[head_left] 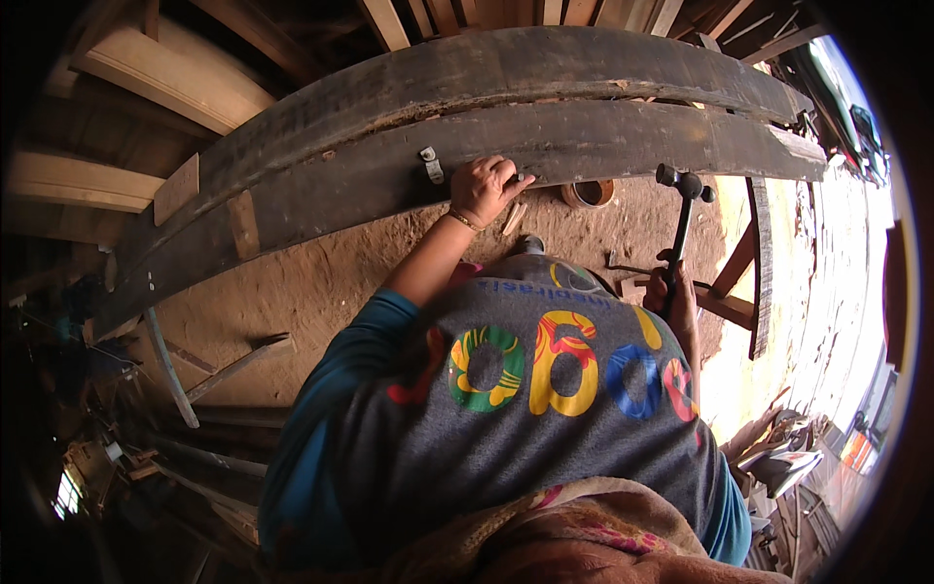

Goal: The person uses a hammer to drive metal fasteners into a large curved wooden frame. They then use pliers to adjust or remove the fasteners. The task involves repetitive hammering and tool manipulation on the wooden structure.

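Observation:
My left hand (pixel 484 192) rests at the near edge of a long dark plank (pixel 379 175), its fingers curled together. Whatever it pinches, if anything, is too small to make out. A small light metal plate (pixel 432 165) lies flat on the plank just left of that hand. Over on the right, my right hand (pixel 673 290) is wrapped round the lower handle of a hammer (pixel 684 229). The hammer stands upright with its dark head raised, apart from the plank's near edge.
A second dark plank (pixel 545 66) runs behind the first, with a gap between them. Pale boards (pixel 175 78) are stacked at the far left. Below the plank edge, a round container (pixel 589 194) and wood scraps (pixel 515 219) lie on the dirt floor (pixel 341 253). A wooden trestle (pixel 759 268) stands right.

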Demonstrator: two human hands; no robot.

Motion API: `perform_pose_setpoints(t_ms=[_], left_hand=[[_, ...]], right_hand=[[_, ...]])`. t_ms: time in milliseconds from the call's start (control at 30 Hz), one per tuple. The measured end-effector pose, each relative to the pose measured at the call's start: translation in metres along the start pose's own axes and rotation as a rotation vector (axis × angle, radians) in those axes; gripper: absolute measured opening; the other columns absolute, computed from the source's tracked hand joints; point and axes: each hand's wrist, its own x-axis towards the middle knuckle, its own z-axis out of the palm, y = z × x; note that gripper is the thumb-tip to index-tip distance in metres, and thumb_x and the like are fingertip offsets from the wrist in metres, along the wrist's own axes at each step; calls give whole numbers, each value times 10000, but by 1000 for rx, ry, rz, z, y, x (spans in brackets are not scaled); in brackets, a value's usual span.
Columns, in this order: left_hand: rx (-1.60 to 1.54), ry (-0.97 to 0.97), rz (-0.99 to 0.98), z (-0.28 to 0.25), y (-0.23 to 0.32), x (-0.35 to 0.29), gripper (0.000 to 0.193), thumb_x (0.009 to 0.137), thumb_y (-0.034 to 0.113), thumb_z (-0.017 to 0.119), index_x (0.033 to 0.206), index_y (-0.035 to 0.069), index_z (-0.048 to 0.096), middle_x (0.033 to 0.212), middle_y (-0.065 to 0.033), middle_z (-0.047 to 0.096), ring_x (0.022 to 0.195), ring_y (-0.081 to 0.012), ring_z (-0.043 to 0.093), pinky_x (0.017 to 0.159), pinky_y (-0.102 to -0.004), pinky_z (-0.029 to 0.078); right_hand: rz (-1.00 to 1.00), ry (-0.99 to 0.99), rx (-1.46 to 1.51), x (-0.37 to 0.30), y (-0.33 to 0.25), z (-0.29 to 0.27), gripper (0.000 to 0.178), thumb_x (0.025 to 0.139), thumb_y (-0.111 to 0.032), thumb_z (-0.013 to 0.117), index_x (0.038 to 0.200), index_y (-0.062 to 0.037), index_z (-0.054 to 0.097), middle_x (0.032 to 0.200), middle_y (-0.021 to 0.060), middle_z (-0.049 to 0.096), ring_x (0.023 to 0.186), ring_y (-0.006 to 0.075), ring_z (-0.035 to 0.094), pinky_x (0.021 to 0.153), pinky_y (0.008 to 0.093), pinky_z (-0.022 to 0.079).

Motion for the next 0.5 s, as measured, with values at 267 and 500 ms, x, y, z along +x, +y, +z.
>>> perform_pose_setpoints(t_ms=[267,500], left_hand=[[-87,-57,56,-10,1,0,428,721,461,733,637,107,508,682,-40,555,654,-242,600,553,-364,490],[-286,-26,240,-10,-13,2,496,697,504,719,615,85,467,631,-50,558,613,-253,609,522,-371,484]], right_hand=[[-179,226,-170,-26,11,37,143,954,-220,542,1029,-103,510,608,-24,425,449,76,385,387,221,309],[-214,214,-96,-44,30,70,160,923,-180,582,1051,-105,522,620,-29,431,460,62,390,393,202,300]])
